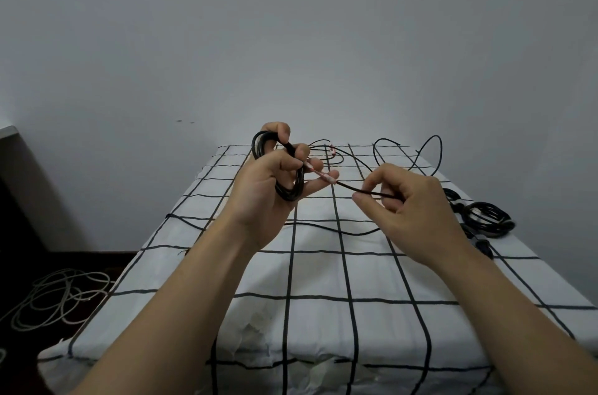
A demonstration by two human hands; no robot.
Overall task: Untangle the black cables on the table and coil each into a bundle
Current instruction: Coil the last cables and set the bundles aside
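A person stands at a table (323, 275) draped in a white cloth with a black grid, both bare forearms reaching in from the bottom of the frame. At centre, the left hand (268, 181) is raised palm-up, its fingers and thumb curled round a small coil of black cable (289, 194) that loops around the fingers. A free strand (356, 189) runs from that coil to the right, passing through a pale pinkish sleeve (325, 177) that lies across the left fingertips. Just right of centre, the right hand (417, 213) pinches this strand between thumb and forefinger, the other fingers curled under.

Beneath the hands, another black cable (323, 229) lies across the cloth. At the far end of the table, upper centre-right, loose black cables (388, 148) arch in open loops. At the right edge a coiled black bundle (485, 220) rests on the cloth. On the dark floor at lower left lies a heap of pale cords (55, 297).
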